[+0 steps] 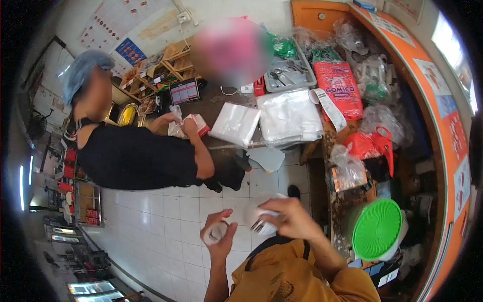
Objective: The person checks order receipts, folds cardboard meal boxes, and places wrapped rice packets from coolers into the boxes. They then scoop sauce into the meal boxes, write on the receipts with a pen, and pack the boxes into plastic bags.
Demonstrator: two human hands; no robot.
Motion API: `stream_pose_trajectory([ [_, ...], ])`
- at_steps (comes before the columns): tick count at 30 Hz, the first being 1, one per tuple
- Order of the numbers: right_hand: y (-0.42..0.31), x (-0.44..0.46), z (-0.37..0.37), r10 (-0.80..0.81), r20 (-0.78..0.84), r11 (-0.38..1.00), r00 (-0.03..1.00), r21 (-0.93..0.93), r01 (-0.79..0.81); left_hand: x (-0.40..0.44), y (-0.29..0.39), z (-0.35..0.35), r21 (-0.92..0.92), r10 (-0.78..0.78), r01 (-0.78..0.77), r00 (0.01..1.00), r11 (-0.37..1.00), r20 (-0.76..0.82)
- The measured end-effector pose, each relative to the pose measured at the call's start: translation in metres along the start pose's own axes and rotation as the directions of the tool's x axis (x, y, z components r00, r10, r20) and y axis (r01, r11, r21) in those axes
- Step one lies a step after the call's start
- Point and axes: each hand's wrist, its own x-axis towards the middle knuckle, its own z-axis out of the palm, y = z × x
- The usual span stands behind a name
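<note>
In the head view, my left hand (220,241) is curled round a small, round, whitish see-through container (216,231) with a dark mark on it. Its exact kind is unclear. To its right, my right hand (289,216) grips a white cup-like container (262,221) with dark print, its outline partly blurred. The two containers are apart, held up in front of my body over the tiled floor. My right fingers cover part of the printed container.
A co-worker (141,156) in a hair net handles a red and white packet (198,124) at the counter. White plastic bag stacks (236,123), a tray of spoons (290,86) and a red GOMICO pack (338,90) lie there. A green round lid (377,229) is at my right.
</note>
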Motion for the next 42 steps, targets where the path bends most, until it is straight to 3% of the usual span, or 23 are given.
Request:
stream_pose_trajectory([
  [1, -0.002, 0.003, 0.017, -0.052, 0.018, 0.998, 0.998, -0.034, 0.053, -0.004, 0.021, -0.006, 0.091, 0.022, -0.023, 1.0, 0.996, 0.01],
  [2, -0.001, 0.003, 0.035, -0.026, 0.068, 0.998, 0.997, 0.056, 0.023, -0.007, 0.03, -0.011, 0.185, 0.04, -0.043, 0.999, 0.982, 0.017],
  [3, 0.038, 0.052, -0.008, 0.073, 0.136, 0.987, 0.988, 0.132, -0.091, 0.048, 0.011, 0.034, 0.233, -0.135, 0.125, 0.99, 0.965, 0.028],
  [5, 0.068, 0.1, -0.019, 0.039, 0.185, 0.978, 0.982, 0.194, -0.076, 0.077, -0.009, 0.049, 0.236, -0.24, 0.246, 0.969, 0.94, -0.051],
  [6, 0.078, 0.127, -0.027, 0.019, 0.212, 0.976, 0.977, 0.206, -0.064, 0.099, -0.017, 0.056, 0.087, -0.31, 0.324, 0.94, 0.942, -0.142],
  [9, 0.099, 0.17, -0.032, 0.038, 0.32, 0.963, 0.947, 0.242, -0.12, 0.125, -0.019, 0.058, 0.341, -0.266, 0.285, 0.959, 0.896, -0.102],
  [13, 0.115, 0.219, -0.01, -0.024, 0.429, 0.973, 0.903, 0.217, -0.078, 0.139, -0.03, 0.049, 0.264, -0.396, 0.474, 0.868, 0.84, -0.299],
  [14, 0.114, 0.227, -0.001, -0.053, 0.466, 0.98, 0.883, 0.196, -0.044, 0.137, -0.032, 0.042, 0.243, -0.383, 0.473, 0.859, 0.847, -0.339],
  [17, 0.095, 0.244, 0.056, -0.277, 0.345, 0.959, 0.897, 0.16, 0.235, 0.119, -0.029, -0.002, 0.333, -0.226, 0.374, 0.885, 0.866, -0.406],
  [20, 0.07, 0.254, 0.136, -0.382, 0.53, 0.92, 0.758, 0.298, 0.255, 0.082, -0.021, -0.064, 0.379, -0.188, 0.429, 0.827, 0.82, -0.53],
  [21, 0.063, 0.253, 0.168, -0.432, 0.582, 0.897, 0.689, 0.355, 0.263, 0.07, -0.019, -0.084, 0.35, -0.202, 0.486, 0.769, 0.801, -0.606],
  [24, 0.026, 0.241, 0.273, -0.319, 0.758, 0.941, 0.569, 0.325, 0.095, 0.019, -0.025, -0.151, 0.07, -0.294, 0.556, 0.538, 0.828, -0.791],
  [28, 0.01, 0.226, 0.418, -0.312, 0.859, 0.922, 0.407, 0.376, -0.087, -0.045, -0.065, -0.248, -0.204, -0.34, 0.401, 0.304, 0.893, -0.89],
  [29, 0.015, 0.224, 0.457, -0.305, 0.878, 0.914, 0.369, 0.378, -0.146, -0.054, -0.083, -0.28, -0.188, -0.287, 0.345, 0.262, 0.92, -0.921],
  [31, 0.028, 0.222, 0.535, -0.305, 0.868, 0.909, 0.392, 0.388, -0.151, -0.069, -0.112, -0.339, -0.19, -0.239, 0.262, 0.172, 0.946, -0.956],
  [32, 0.018, 0.224, 0.563, -0.272, 0.869, 0.907, 0.412, 0.375, -0.193, -0.067, -0.104, -0.377, -0.288, -0.341, 0.276, 0.167, 0.917, -0.925],
  [36, -0.019, 0.276, 0.644, -0.231, 0.819, 0.912, 0.525, 0.37, -0.177, -0.035, -0.119, -0.503, -0.172, -0.2, 0.119, 0.304, 0.978, -0.931],
  [39, -0.021, 0.331, 0.708, -0.147, 0.761, 0.962, 0.632, 0.257, -0.086, 0.008, -0.165, -0.597, -0.163, -0.142, -0.026, 0.365, 0.986, -0.92],
  [42, -0.016, 0.397, 0.779, -0.169, 0.705, 0.964, 0.689, 0.265, -0.036, 0.066, -0.211, -0.688, -0.216, -0.186, -0.013, 0.458, 0.976, -0.869],
])
